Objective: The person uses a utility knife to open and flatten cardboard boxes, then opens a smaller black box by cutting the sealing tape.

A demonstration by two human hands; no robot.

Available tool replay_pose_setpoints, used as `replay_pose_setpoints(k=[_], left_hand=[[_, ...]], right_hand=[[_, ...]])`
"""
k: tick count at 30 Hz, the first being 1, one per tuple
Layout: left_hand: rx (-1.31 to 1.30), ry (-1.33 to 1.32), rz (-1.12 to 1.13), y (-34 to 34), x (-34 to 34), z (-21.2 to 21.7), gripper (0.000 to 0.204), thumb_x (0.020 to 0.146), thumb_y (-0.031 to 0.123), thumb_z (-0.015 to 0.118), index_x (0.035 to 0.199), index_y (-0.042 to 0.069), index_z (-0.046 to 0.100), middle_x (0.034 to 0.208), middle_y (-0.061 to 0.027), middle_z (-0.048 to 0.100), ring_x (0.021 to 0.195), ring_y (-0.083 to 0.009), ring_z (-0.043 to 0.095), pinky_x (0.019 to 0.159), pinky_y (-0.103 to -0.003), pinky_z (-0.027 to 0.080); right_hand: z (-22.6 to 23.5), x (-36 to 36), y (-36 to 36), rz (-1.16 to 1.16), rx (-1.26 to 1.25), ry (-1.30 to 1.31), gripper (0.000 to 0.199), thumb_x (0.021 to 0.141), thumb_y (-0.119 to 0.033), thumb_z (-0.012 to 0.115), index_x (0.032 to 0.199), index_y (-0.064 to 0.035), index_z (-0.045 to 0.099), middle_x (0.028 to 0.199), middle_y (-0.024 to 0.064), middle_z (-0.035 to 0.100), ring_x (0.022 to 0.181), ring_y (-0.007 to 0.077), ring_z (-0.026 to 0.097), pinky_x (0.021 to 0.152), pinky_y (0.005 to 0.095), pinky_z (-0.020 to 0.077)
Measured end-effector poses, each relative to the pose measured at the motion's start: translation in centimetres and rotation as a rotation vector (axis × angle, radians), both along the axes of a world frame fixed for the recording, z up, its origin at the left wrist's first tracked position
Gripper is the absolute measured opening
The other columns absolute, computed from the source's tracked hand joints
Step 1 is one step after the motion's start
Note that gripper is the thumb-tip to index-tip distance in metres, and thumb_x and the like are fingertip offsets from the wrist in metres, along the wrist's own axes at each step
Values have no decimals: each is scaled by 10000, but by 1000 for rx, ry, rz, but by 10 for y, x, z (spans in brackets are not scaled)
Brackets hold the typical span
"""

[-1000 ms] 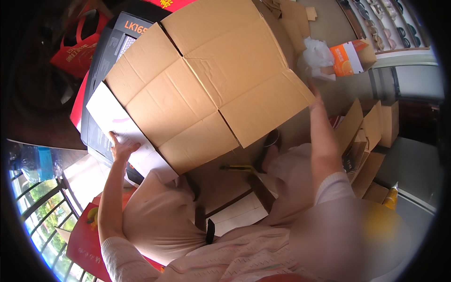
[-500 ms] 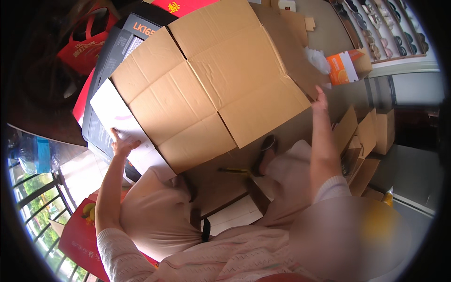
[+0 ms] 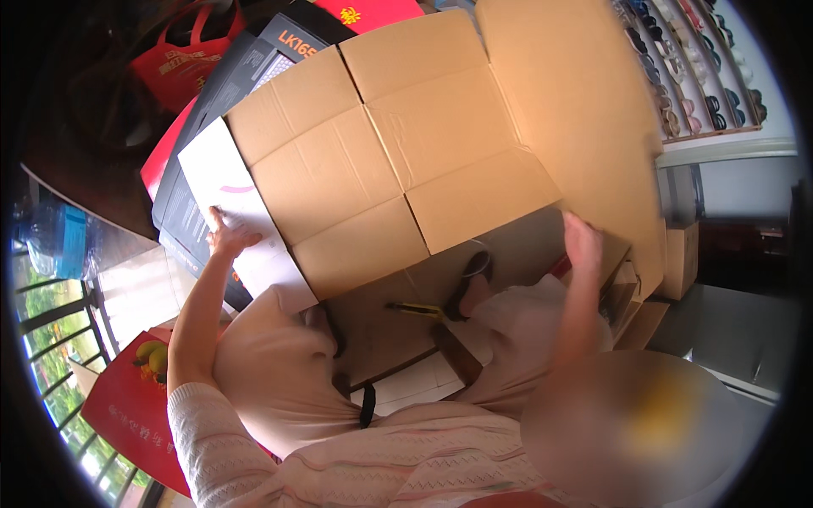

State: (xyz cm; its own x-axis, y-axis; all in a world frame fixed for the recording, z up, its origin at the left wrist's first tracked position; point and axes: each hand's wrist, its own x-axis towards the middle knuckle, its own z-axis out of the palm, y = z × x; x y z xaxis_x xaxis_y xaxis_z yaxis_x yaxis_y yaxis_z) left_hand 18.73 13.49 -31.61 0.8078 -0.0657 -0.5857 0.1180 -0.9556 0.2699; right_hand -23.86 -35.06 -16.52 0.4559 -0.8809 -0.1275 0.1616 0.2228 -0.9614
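A large unfolded cardboard box [image 3: 339,152], brown and creased into panels, lies across in front of my lap. Along its left side runs a white panel [image 3: 241,212] with a pink mark. My left hand [image 3: 230,235] presses down on this panel, its fingers and thumb spread. At the right, my right hand [image 3: 583,241] is closed around the near edge of the cardboard, close to a corner. A wide brown flap [image 3: 584,110] stands opened out beyond that hand, its far side blurred.
Dark flat cartons [image 3: 190,203] and a red bag [image 3: 186,63] lie left of the cardboard. A yellow-handled tool [image 3: 415,310] is on the floor by my foot. Small cardboard boxes [image 3: 680,258] stand at the right. Behind them is a rack of sunglasses [image 3: 699,68].
The right flap has swung open outward and now covers the orange-and-white box and floor behind it. My right hand has moved nearer to me; my left hand stays on the white panel.
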Motion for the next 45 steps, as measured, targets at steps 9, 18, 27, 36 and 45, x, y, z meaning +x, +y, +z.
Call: replay_pose_setpoints(k=[9, 18, 27, 36, 45], left_hand=[[94, -14, -103, 8, 6, -16, 1147, 515, 420, 809, 1320, 223, 17, 1361, -266, 200, 1234, -432, 278, 1017, -466, 273], [3, -25, -4, -17, -15, 49, 1378, 448, 458, 807, 1391, 127, -141, 1275, -216, 389, 1163, -401, 345, 982, -411, 316], [-353, -1, 233, -8, -4, 93, 739, 588, 226, 783, 1203, 14, 433, 960, -144, 622, 736, -246, 633, 676, -325, 530], [-875, 68, 265, 10, 3, 184, 306, 675, 80, 702, 955, -26, 639, 867, -136, 650, 548, -197, 594, 497, -277, 490], [-1338, -754, -25, 58, 49, 325, 298, 687, 39, 702, 968, -11, 618, 913, -105, 635, 806, -207, 609, 691, -294, 511]], right_hand=[[53, 95, -14, 602, -527, 934, 671, 764, -210, 665, 1326, -65, 330, 1299, 146, 439, 1192, 229, 413, 984, 313, 329], [-77, 166, -80, 607, -639, 1103, 1095, 533, -385, 830, 1340, 22, 213, 1235, 217, 465, 1167, 289, 438, 961, 336, 369], [-7, 172, -63, 623, -615, 1221, 663, 622, -246, 791, 1119, 60, 477, 1031, 155, 587, 955, 227, 565, 818, 300, 451], [94, 161, -46, 585, -499, 969, 340, 682, -82, 734, 973, 27, 597, 901, 101, 644, 789, 173, 605, 739, 287, 467], [203, 237, -75, 280, -852, 600, 551, 706, -322, 736, 1075, 47, 559, 1044, 106, 604, 945, 177, 545, 815, 299, 407]])
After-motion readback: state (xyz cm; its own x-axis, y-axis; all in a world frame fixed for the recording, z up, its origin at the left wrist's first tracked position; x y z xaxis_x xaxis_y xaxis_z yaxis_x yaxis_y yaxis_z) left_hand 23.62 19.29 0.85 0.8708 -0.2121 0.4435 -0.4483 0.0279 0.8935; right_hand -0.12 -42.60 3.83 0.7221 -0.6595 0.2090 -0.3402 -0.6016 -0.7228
